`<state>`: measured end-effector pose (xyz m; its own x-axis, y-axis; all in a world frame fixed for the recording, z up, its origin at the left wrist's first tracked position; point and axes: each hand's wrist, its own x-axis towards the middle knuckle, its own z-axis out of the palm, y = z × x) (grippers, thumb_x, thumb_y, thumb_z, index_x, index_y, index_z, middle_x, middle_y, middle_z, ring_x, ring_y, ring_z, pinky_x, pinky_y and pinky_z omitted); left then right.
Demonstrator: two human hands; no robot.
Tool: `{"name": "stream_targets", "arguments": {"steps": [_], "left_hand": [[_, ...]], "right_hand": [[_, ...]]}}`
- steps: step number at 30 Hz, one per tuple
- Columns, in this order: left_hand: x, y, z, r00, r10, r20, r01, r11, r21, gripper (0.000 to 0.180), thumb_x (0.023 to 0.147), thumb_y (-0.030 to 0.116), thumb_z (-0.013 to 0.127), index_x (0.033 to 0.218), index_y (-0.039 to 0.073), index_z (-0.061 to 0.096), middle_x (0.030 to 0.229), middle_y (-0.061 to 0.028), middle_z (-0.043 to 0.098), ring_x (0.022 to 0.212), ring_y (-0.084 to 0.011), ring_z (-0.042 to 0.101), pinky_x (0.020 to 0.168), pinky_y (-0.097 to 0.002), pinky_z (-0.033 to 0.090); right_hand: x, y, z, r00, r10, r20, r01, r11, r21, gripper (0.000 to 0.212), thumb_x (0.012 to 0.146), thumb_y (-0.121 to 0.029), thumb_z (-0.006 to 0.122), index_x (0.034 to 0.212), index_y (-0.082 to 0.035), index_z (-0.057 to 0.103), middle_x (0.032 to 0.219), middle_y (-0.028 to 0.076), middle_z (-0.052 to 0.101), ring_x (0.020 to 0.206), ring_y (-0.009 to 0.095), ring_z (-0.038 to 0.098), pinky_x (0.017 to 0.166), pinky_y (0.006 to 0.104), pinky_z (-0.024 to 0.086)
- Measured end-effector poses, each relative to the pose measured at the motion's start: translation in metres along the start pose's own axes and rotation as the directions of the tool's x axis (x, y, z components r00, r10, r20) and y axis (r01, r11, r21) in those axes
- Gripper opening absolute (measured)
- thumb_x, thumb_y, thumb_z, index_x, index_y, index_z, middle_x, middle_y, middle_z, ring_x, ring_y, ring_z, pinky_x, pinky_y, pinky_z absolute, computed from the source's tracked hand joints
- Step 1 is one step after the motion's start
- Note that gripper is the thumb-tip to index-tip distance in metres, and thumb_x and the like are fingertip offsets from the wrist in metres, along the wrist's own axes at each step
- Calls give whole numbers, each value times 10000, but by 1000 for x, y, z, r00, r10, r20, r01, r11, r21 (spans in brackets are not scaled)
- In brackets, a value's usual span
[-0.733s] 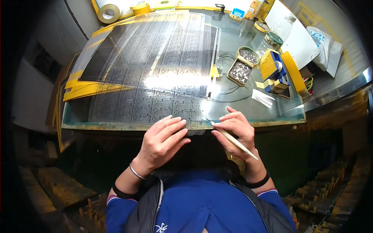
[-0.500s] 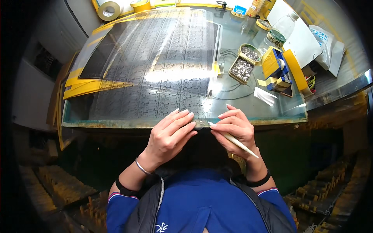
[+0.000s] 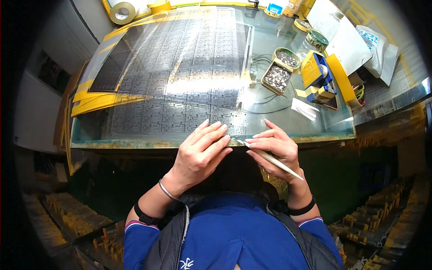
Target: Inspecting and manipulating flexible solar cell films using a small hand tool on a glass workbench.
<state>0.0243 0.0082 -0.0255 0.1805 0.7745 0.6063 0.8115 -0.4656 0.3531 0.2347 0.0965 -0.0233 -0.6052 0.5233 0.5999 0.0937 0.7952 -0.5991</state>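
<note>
A large clear film (image 3: 189,103) printed with dark circuit patterns lies on the glass tabletop (image 3: 270,128), its near side close to the front edge. My left hand (image 3: 200,153) rests on that near side, fingers stretched out over the film and thumb lower, by the table edge. Between thumb and fingers of my right hand (image 3: 276,150) is a slim, cream, pen-like tool (image 3: 281,166), tapered at its back end. Its pale tip points left toward my left fingertips, at the glass edge. Whether the tip touches the film is too small to tell.
Two small tubs (image 3: 276,77) of grey-white bits stand right of the film, near dark cables. Farther right are a blue-and-yellow tape dispenser (image 3: 317,76), white paper strips (image 3: 304,109) and a glass jar (image 3: 316,41). Tape rolls (image 3: 123,13) sit at the back left.
My left hand has shifted slightly right, toward the tool tip. My right hand with the tool has moved a little right and down. The table view has shifted slightly.
</note>
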Motion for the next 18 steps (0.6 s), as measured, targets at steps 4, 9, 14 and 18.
{"name": "stream_targets", "arguments": {"steps": [4,9,14,18], "left_hand": [[0,0,-1,1000,2,21,-2,1000,1,300,723,120,758,998,38,668,1098,-131,647,1076,-296,608,983,-470,448],[2,3,-3,999,21,41,-22,999,34,348,705,162,778,1018,59,666,1104,-128,640,1081,-295,603,986,-474,445],[4,0,1,999,24,47,-23,999,-22,294,692,126,770,958,55,668,1093,-126,642,1078,-288,606,979,-471,454],[7,0,0,998,7,56,-4,998,-66,268,678,87,747,932,50,668,1083,-128,646,1069,-290,613,974,-470,459]], "right_hand": [[0,1,1,1000,-14,14,15,1000,-19,214,672,-32,790,859,-106,717,859,26,717,836,190,668,986,473,423],[-2,5,5,999,-46,-13,45,998,-46,193,677,-37,785,842,-109,715,846,27,718,827,196,666,973,473,430],[-2,9,10,990,-134,-44,129,986,-103,157,690,-79,773,821,-134,706,822,13,714,754,191,669,912,480,477],[-2,8,13,989,-134,-60,126,984,-123,158,687,-83,770,819,-141,705,804,3,709,740,181,663,911,479,479]]}}
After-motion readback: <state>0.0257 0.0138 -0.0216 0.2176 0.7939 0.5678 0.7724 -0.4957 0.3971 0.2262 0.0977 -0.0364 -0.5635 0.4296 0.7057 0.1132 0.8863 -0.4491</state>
